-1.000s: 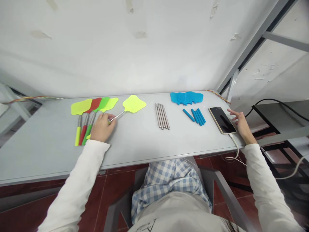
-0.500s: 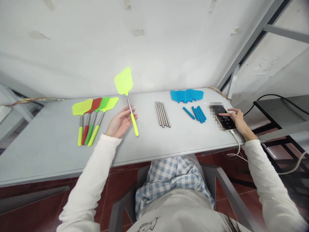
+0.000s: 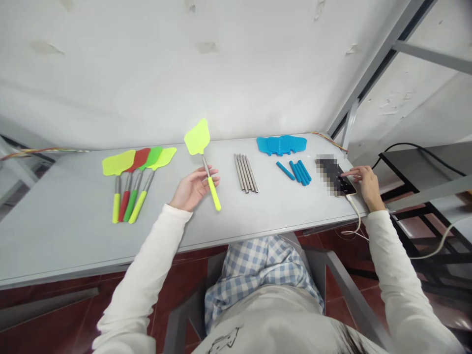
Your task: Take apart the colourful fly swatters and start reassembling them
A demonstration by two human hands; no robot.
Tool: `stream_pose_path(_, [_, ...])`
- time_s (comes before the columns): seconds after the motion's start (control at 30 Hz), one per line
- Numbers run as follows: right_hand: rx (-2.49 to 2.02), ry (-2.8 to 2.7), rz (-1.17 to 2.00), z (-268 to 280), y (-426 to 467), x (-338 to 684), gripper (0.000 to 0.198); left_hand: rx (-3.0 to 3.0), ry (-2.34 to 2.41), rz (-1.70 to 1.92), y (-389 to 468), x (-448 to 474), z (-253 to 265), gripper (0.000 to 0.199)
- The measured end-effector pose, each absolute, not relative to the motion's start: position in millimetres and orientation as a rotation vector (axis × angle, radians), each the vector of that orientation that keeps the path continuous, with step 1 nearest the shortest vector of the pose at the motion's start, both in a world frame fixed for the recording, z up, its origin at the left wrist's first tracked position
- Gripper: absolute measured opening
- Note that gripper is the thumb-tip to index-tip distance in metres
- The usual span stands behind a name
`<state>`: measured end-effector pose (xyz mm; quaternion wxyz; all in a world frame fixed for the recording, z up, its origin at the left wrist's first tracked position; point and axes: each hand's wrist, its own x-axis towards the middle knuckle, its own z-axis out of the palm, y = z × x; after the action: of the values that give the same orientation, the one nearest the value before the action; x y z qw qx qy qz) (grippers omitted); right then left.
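Observation:
My left hand (image 3: 191, 189) holds a yellow-green fly swatter (image 3: 197, 137) by its metal shaft, head up and yellow handle (image 3: 214, 194) down. To its left, a fan of several assembled swatters in yellow, red and green (image 3: 127, 196) lies on the table. Right of that hand rest several bare metal tubes (image 3: 246, 173). Farther right are stacked blue swatter heads (image 3: 282, 145) and several loose blue handles (image 3: 300, 172). My right hand (image 3: 368, 187) holds nothing; its index finger is stretched out to the screen of a phone (image 3: 342, 183), partly blurred out.
The grey table (image 3: 236, 221) ends in front at my lap. A white cable (image 3: 356, 214) runs from the phone over the edge. Behind stands a white wall (image 3: 236, 64), with a metal frame post (image 3: 372, 78) at the right and a dark stool (image 3: 424, 162) beyond.
The swatter in my left hand has come lower and a little to the right, its head tilted more to the right. My right index finger has slid toward the phone's right edge.

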<state>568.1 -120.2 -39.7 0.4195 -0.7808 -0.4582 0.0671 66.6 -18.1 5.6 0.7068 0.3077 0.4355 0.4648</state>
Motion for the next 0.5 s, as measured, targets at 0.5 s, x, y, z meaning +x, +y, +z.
stream_pose_path(0.5, [-1.87, -1.312, 0.237, -29.6, -124.2, 568.5, 0.033, 0.829, 0.961, 0.902, -23.0, 66.5, 1.2, 0.016])
